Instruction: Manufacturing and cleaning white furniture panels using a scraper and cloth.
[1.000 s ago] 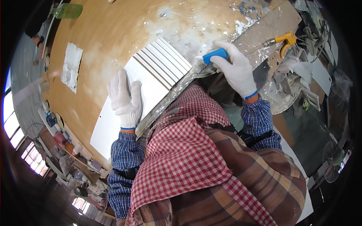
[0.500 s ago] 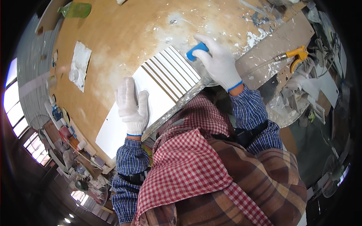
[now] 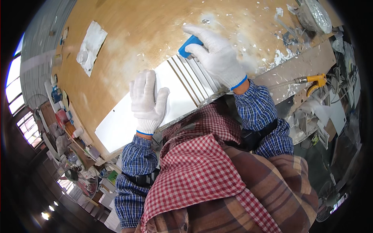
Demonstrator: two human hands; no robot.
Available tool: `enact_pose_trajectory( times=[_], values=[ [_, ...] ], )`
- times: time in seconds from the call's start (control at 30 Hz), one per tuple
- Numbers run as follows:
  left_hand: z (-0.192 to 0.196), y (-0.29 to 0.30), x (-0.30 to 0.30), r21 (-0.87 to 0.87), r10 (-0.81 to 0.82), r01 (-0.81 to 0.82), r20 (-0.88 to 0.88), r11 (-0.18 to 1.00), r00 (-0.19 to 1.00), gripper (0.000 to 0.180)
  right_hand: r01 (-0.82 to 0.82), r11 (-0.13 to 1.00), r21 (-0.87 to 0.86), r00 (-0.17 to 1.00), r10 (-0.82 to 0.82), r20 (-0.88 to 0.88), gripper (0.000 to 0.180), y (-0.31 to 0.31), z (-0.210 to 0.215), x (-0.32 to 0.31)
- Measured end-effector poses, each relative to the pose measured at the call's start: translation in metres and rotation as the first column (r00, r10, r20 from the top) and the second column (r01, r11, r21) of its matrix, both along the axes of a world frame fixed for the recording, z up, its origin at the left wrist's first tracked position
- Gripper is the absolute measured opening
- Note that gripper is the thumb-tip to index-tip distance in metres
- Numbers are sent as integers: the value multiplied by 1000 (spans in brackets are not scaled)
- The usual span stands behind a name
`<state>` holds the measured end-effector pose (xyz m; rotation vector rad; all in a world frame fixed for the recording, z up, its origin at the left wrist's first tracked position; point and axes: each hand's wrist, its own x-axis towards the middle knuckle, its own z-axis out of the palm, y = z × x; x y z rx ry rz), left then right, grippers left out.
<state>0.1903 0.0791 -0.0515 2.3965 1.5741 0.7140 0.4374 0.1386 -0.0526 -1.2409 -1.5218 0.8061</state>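
A long white panel [image 3: 116, 122] lies at a slant along the near edge of the worktable, with several brown and grey grooves running across its right part. My left hand [image 3: 148, 100], in a white knit glove, rests on the panel's smooth part, fingers extended and thumb apart. In my gloved right hand [image 3: 217, 56] is a small blue block [image 3: 190, 46], pinched between thumb and fingers at the far ends of the grooves. That hand covers some of the panel's right end. Whether the block touches the panel I cannot tell.
White flakes and dust mark the wooden tabletop [image 3: 124, 42]. A crumpled white sheet [image 3: 92, 44] lies at far left. To the right are a yellow air gun [image 3: 316, 80] with a hose, a plastic-wrapped round object [image 3: 316, 17] and heaped scraps [image 3: 314, 112]. A fan [image 3: 79, 180] stands lower left.
My right hand has brought the blue block leftward from beyond the panel's right end to over the grooved part. My left hand stays flat on the panel. The whole view has shifted slightly.
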Motion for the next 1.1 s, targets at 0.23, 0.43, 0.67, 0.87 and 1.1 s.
enact_pose_trajectory(
  times=[0.23, 0.43, 0.67, 0.87, 1.1],
  values=[
    [0, 7, -4, 68, -26, 25, 15, 997, 1000, 57, -131, 984, 123, 976, 106, 190, 44, 18, 1, -19],
    [3, 10, -8, 71, -54, 51, 33, 996, 998, 55, -192, 974, 119, 959, 160, 234, 43, 31, 6, -20],
    [10, 9, -11, 14, -25, 25, 6, 1000, 1000, 55, -186, 975, 119, 940, 141, 309, 42, 36, 13, -19],
    [2, 10, -18, -10, -15, 15, 4, 1000, 1000, 55, -195, 974, 118, 924, 142, 354, 41, 34, -3, -24],
    [-3, 10, -16, 31, -7, 8, -21, 999, 1000, 59, -187, 972, 141, 923, 124, 365, 40, 38, 5, -19]
  ],
)
